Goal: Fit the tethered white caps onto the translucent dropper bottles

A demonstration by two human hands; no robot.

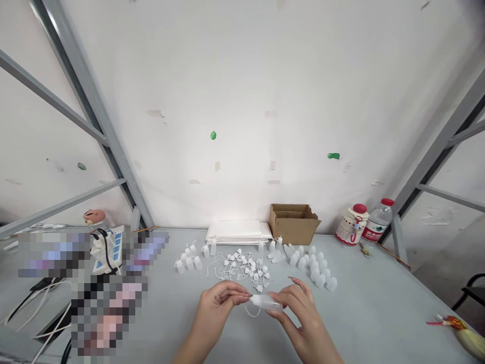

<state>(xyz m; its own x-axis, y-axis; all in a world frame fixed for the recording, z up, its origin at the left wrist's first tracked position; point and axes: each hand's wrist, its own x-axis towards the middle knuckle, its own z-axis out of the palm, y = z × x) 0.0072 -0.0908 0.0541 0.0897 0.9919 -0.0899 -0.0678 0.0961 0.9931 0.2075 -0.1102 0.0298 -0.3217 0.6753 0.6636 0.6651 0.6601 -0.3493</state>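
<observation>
The right hand point(301, 307) is closed on the body of a small translucent bottle point(271, 303), thumb on the near side and fingers on the far side. The bottle lies nearly level between the two hands, its narrow end toward the left hand point(216, 305), whose fingertips are pinched together at the tip of the white cap point(256, 300). A thin strap loop point(253, 314) hangs just below that cap, between the hands. Just beyond both hands, a loose pile of white caps with cords point(248, 266) is spread on the grey counter point(364, 313). Beyond the left hand and to its left stands a group of strapped bottles point(188, 261); beyond the right hand is a cluster of translucent bottles point(317, 268). Farther out, past the right hand, sits an open cardboard box point(292, 232), with a white stack point(235, 233) just to its left.
</observation>
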